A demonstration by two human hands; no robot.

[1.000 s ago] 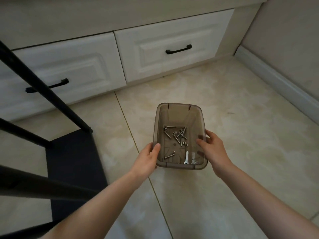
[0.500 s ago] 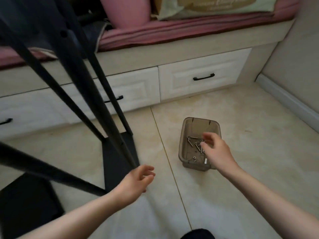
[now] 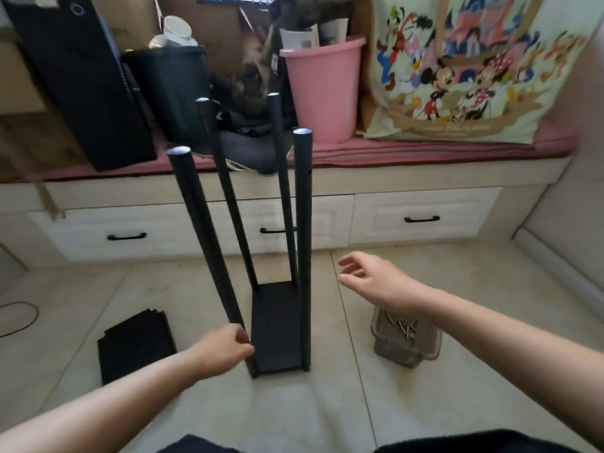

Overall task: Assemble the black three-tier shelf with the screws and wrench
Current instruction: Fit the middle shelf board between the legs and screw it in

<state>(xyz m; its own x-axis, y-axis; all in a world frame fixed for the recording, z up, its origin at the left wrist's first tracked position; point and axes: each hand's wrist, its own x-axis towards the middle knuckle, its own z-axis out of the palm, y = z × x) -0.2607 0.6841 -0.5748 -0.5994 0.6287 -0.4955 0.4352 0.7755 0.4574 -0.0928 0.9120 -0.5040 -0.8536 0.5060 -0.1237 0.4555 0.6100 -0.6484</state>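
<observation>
A black shelf frame stands on the tiled floor: a bottom panel point(image 3: 277, 325) with several upright black poles point(image 3: 303, 223) rising from its corners. My left hand point(image 3: 225, 349) is at the base of the near-left pole point(image 3: 202, 230), fingers curled beside it. My right hand point(image 3: 372, 279) hovers to the right of the frame, fingers loosely spread and holding nothing. A translucent brown bin point(image 3: 405, 341) with several screws point(image 3: 403, 326) sits on the floor under my right forearm. Loose black shelf panels point(image 3: 134, 344) lie stacked to the left.
White drawers point(image 3: 421, 220) with black handles run under a bench behind the frame. On the bench stand a pink bucket point(image 3: 323, 89), a black box point(image 3: 81, 76) and a cartoon-print bag point(image 3: 464, 70). A black cable point(image 3: 19, 318) loops at the far left.
My view has lifted from the bin to the whole frame. My right hand left the bin and rose beside the frame. My left hand moved to the base of the near-left pole.
</observation>
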